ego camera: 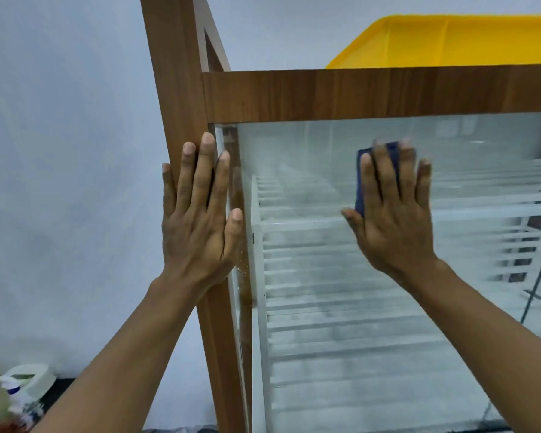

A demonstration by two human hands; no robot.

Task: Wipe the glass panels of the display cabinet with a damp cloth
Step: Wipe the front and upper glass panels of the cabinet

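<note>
**Wiping the front glass, upper zone**

White tub (28,378) at lower left: contents too blurred to tell. Left hand (200,220) lies flat, fingers straight, bracing the wooden frame post (181,98). Right hand (394,220) presses the blue cloth (360,189) on the glass panel (325,323) with straight fingers. Advise even pressure and overlapping passes. Yellow crate (450,42) atop the display cabinet (356,92): contents hidden.

a wood-framed display cabinet (356,92) carries 1 yellow plastic tray (450,42) on its top, toward the right. behind its glass, white slatted shelves (341,276) step downward. at lower left, a dark floor (60,389) holds a white tub (35,378) beside some blurred bottles (13,392).
</note>
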